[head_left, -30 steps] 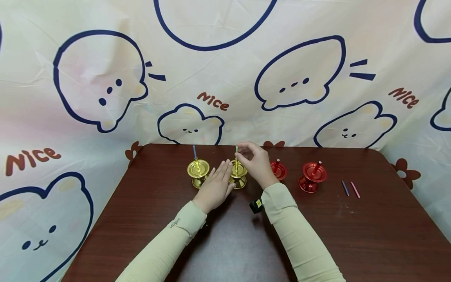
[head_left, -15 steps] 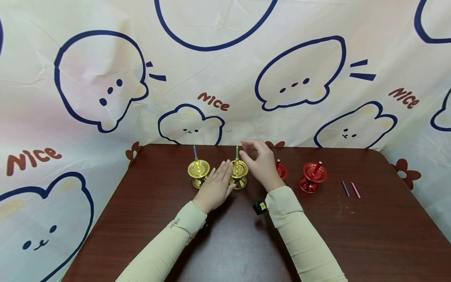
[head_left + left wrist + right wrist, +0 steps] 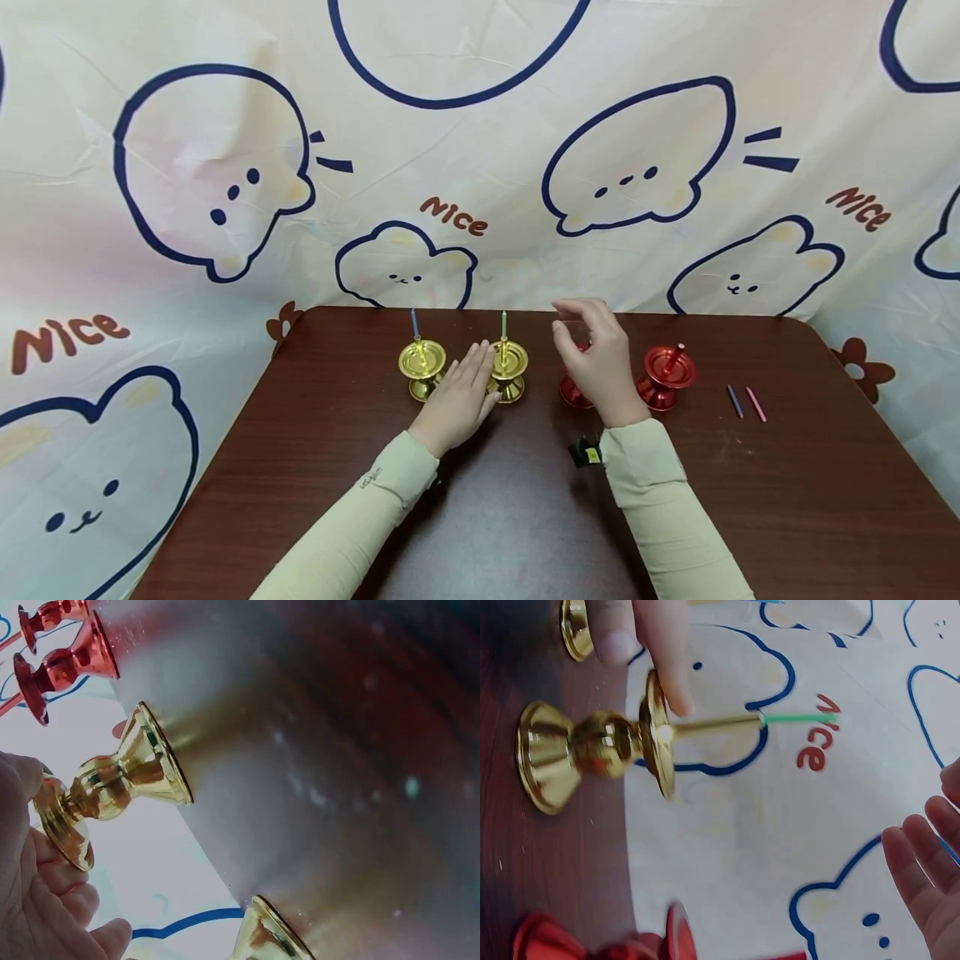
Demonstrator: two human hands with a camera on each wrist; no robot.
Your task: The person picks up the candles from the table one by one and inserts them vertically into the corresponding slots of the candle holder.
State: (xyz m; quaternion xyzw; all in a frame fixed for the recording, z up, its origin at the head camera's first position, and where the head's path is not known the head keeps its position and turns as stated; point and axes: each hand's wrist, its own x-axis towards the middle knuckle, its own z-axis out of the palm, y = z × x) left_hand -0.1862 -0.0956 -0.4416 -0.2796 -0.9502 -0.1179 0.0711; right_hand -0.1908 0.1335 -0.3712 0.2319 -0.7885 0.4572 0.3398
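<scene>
My left hand (image 3: 456, 398) grips the dish rim of a gold candle holder (image 3: 508, 385), fingers at the upper side and thumb lower. A thin green candle (image 3: 799, 718) stands upright in that holder's spike. My right hand (image 3: 600, 362) is raised over a red candle holder (image 3: 573, 393) and hides part of it. Its fingers are loosely bent, with nothing between them. To the left, another gold candle holder (image 3: 422, 362) bears a blue candle (image 3: 415, 323). A second red candle holder (image 3: 664, 379) stands at the right of my right hand.
A blue candle (image 3: 735, 402) and a pink candle (image 3: 756, 405) lie on the brown table (image 3: 495, 533), right of the red holders. Behind the table hangs a printed cloth (image 3: 510, 150).
My right hand has let go of the green candle and moved right, over the red holder. The green candle stays upright. My left hand keeps its place at the gold holder.
</scene>
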